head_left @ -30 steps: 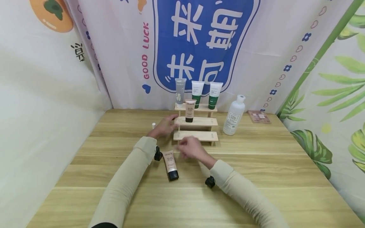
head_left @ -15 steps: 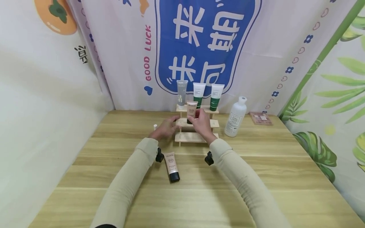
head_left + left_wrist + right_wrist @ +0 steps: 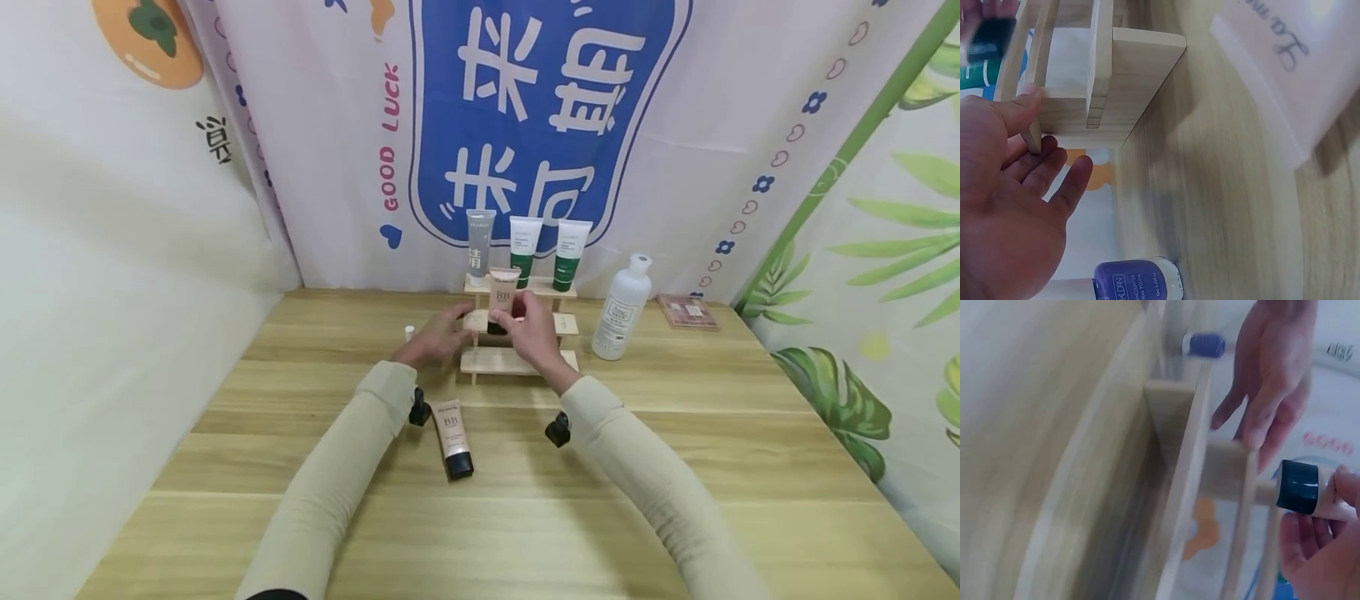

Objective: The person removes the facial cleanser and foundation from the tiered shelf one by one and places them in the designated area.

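Note:
A small three-tier wooden stand (image 3: 498, 361) stands toward the back of the table. My left hand (image 3: 442, 333) pinches the left end of its middle tier, thumb above and fingers below in the left wrist view. In my right hand (image 3: 534, 333) is a pink BB cream tube (image 3: 503, 286), gripped between thumb and fingers, upright with its black cap (image 3: 1298, 487) down. The cap's underside shows in the right wrist view, off the middle tier. Another BB cream tube (image 3: 452, 433) lies on the table in front of the stand.
On the top tier stand a grey tube (image 3: 478, 246) and two white-and-green tubes (image 3: 572, 250). Right of the stand are a white bottle (image 3: 622, 308) and a flat pink palette (image 3: 687, 312). A purple nail polish bottle (image 3: 1132, 278) stands left of the stand, near my left hand.
My right hand has moved from in front of the bottom tier up to the BB cream tube, gripped it and drawn it slightly forward off the middle tier. My left hand stays on the stand.

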{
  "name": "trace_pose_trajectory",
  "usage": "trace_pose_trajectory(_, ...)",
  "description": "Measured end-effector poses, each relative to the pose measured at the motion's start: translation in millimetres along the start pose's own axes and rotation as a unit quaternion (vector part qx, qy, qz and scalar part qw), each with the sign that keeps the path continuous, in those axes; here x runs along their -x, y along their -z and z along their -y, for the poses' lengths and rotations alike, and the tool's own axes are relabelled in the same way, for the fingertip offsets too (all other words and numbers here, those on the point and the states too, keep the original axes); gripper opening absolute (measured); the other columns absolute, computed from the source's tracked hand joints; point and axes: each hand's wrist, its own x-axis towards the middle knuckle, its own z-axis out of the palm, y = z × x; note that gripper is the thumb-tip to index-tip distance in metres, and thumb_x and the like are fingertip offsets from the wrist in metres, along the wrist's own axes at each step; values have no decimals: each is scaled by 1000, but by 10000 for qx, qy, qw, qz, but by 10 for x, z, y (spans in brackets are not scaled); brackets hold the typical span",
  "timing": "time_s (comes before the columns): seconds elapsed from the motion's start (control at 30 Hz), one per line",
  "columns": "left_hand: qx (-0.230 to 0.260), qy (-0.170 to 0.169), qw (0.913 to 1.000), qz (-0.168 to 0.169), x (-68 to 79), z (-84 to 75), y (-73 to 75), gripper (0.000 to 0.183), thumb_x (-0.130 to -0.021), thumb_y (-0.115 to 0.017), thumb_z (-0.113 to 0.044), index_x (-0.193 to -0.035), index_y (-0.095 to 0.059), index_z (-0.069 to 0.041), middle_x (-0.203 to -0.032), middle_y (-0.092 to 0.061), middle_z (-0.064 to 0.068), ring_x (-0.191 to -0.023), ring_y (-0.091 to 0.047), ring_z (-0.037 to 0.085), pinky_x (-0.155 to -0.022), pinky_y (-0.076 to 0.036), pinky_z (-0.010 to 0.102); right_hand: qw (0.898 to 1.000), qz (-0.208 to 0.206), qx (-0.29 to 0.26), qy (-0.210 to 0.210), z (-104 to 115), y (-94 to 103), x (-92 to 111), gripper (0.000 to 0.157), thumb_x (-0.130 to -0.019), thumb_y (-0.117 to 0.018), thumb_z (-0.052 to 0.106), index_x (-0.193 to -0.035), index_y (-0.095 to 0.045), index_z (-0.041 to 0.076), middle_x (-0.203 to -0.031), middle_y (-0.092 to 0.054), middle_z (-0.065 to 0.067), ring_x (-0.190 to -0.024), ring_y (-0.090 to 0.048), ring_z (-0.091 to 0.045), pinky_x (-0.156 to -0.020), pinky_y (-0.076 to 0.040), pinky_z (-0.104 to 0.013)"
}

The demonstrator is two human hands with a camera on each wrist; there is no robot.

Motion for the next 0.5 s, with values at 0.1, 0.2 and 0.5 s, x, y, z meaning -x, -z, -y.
trace_pose_trajectory(0.1, 10, -18, 10000, -3, 7, -15, 16, 58, -99, -58, -15, -151, -34, -9, -154, -37, 18, -141, -34, 35, -116, -30, 48, 9990, 430, 115, 48, 74, 74, 187, 35, -90, -72, 27, -115, -61, 6, -103, -67, -7, -94, -63, -20, -80, -55, -34)
trace_pose_trajectory(0.2, -27, 12, 10000, -10, 15, -22, 28, 58, -99, -57, -14, -152, -33, -10, -153, -37, 18, -141, -34, 35, -116, -30, 48, 9948, 948, 367, -31, 106, 129, 393, 30, -87, -75, 28, -107, -65, 7, -95, -68, -5, -85, -63, -17, -72, -56, -30)
trace_pose_trajectory(0.5, -100, -48, 9999, -52, 25, -25, 15, 57, -99, -57, -14, -151, -34, -6, -151, -40, 20, -132, -46, 35, -111, -38, 49, 9655, 2356, 899, -646, 1, 128, 818, 34, -83, -80, 25, -101, -64, 2, -80, -67, -4, -65, -64, -18, -55, -55, -28)
